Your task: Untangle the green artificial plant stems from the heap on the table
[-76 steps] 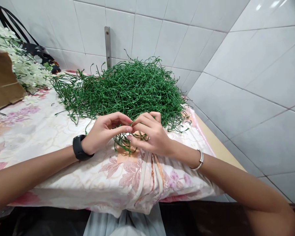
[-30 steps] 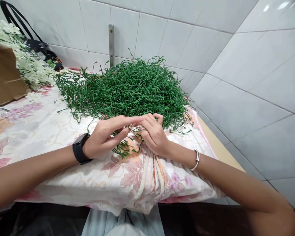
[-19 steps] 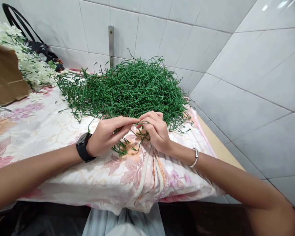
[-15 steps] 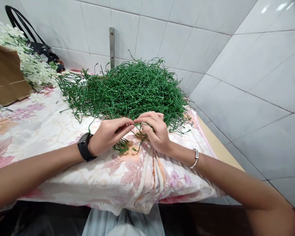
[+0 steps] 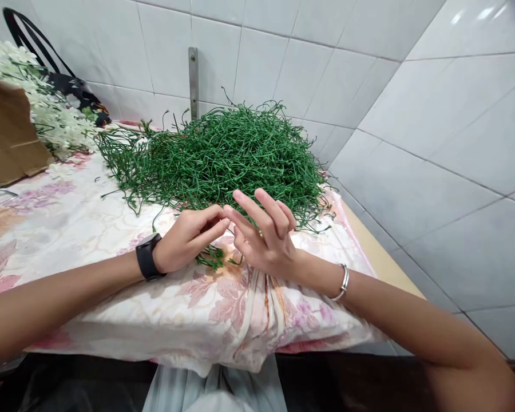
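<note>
Pale grey-blue pleated cloth (image 5: 171, 386) lies over my lap, below the hem of a white cloth printed with pink and orange flowers (image 5: 154, 312), which covers the desk (image 5: 375, 246) except for a yellowish strip along its right side. The printed cloth bunches into creases near its front edge. On my left wrist I wear a black watch (image 5: 148, 257), on my right a thin silver-coloured bangle (image 5: 344, 281). My left grip (image 5: 184, 237) has thumb and forefinger drawn close together; whether a strand sits between them I cannot tell, since the spot is too small and partly hidden. My right grip (image 5: 270, 243) is loosened, its fingers fanned out and its thumb apart from them, the index fingertip meeting the left one's tips. Just below, a small bunch of thin green plastic-looking stems (image 5: 212, 258) shows against the printed cloth. Beyond both grips spreads a big tangled heap of similar dark green stems (image 5: 236, 160), thinning out toward the left, on the desk. Left of it are a torn brown cardboard piece (image 5: 8, 126), a mass of white artificial-looking flowers (image 5: 60, 123) and, behind those, a dark bag with black looped handles (image 5: 75, 88). Farthest off, an upright grey metal strip (image 5: 193, 86) is fixed to the white tiled wall (image 5: 261, 63).
</note>
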`<state>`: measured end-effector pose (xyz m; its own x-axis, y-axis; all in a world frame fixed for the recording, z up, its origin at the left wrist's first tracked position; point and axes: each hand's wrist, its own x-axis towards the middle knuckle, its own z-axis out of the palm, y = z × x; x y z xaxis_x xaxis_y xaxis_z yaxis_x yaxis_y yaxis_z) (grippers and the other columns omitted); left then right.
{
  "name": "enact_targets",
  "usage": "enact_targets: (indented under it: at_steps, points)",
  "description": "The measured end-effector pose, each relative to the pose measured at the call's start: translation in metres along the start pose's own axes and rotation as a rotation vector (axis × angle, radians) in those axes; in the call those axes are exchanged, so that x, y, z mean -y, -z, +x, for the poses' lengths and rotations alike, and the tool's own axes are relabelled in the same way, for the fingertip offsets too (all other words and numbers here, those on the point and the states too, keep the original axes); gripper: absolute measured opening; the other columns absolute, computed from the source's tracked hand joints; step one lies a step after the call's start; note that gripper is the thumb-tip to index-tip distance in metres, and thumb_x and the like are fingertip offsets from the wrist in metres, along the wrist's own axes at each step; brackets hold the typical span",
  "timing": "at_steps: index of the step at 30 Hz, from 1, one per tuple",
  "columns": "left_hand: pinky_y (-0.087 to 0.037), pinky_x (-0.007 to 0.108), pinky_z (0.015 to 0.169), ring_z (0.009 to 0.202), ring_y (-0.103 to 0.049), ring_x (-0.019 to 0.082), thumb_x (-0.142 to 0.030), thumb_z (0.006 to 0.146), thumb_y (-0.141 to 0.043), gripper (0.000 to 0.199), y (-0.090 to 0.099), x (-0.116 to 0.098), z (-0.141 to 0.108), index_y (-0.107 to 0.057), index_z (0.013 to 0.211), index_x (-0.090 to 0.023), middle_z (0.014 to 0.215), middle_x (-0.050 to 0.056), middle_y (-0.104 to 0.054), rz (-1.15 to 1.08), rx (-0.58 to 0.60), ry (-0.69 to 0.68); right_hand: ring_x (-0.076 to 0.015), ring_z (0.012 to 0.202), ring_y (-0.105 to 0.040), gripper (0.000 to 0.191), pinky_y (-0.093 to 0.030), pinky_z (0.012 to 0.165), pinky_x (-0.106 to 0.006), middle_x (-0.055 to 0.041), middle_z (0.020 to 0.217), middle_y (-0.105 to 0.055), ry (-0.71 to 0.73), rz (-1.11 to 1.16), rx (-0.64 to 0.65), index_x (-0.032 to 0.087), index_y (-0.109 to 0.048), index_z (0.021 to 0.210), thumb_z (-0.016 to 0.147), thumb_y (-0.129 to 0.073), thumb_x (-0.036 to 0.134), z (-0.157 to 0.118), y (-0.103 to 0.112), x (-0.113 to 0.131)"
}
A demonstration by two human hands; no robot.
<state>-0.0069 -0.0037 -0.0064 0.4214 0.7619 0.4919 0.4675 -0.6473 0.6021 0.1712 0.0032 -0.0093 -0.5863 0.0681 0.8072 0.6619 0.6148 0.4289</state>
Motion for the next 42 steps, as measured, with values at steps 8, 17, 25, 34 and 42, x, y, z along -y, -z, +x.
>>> enact_targets:
  at_steps: [8, 17, 25, 34, 42]
  points:
    - [-0.032, 0.017, 0.052, 0.053, -0.038, 0.006, -0.028, 0.086, -0.037, 0.022, 0.001, 0.002, 0.002, -0.051, 0.078, -0.012, 0.06, -0.003, -0.047, -0.014, 0.068, -0.027, -0.0189, 0.126, -0.031, 0.042, -0.034, 0.101, -0.035, -0.0081, 0.128, -0.045, 0.085, 0.16, 0.162, 0.01, -0.038, 0.124, 0.083, -0.04, 0.017, 0.001, -0.006, -0.006]
    - [-0.034, 0.018, 0.056, 0.059, -0.04, 0.007, -0.027, 0.086, -0.037, 0.02, 0.002, 0.002, 0.003, -0.051, 0.086, -0.012, 0.067, -0.002, -0.048, -0.11, 0.168, 0.011, -0.022, 0.104, -0.049, 0.038, -0.043, 0.09, -0.037, -0.013, 0.106, -0.059, 0.02, 0.37, 0.164, 0.002, -0.052, 0.107, 0.076, -0.051, 0.024, -0.001, -0.013, -0.01]
    - [-0.032, 0.019, 0.054, 0.055, -0.039, 0.007, -0.031, 0.087, -0.037, 0.023, 0.0, 0.002, 0.004, -0.052, 0.086, -0.013, 0.066, -0.002, -0.049, -0.103, 0.093, 0.05, -0.0183, 0.084, -0.048, 0.032, -0.042, 0.074, -0.033, -0.01, 0.088, -0.06, -0.025, 0.332, 0.252, 0.003, -0.051, 0.11, 0.082, -0.045, 0.019, -0.003, -0.014, -0.012]
    - [-0.031, 0.02, 0.052, 0.053, -0.039, 0.007, -0.032, 0.087, -0.039, 0.022, 0.0, 0.003, 0.004, -0.049, 0.078, -0.015, 0.062, -0.004, -0.046, 0.101, 0.079, 0.042, -0.0155, 0.082, -0.048, 0.022, -0.041, 0.074, -0.031, -0.0073, 0.086, -0.061, -0.045, 0.392, 0.227, 0.009, -0.055, 0.1, 0.082, -0.045, 0.014, -0.006, -0.017, -0.016]
    - [-0.034, 0.035, 0.084, 0.098, -0.043, 0.019, -0.024, 0.081, -0.051, 0.009, 0.002, -0.003, 0.0, -0.056, 0.079, -0.017, 0.103, 0.006, -0.052, 0.471, -0.179, -0.301, -0.0177, 0.098, -0.049, 0.013, -0.045, 0.085, -0.033, -0.0096, 0.092, -0.06, 0.031, 0.448, 0.197, 0.009, -0.053, 0.09, 0.081, -0.043, 0.011, -0.005, -0.016, -0.015]
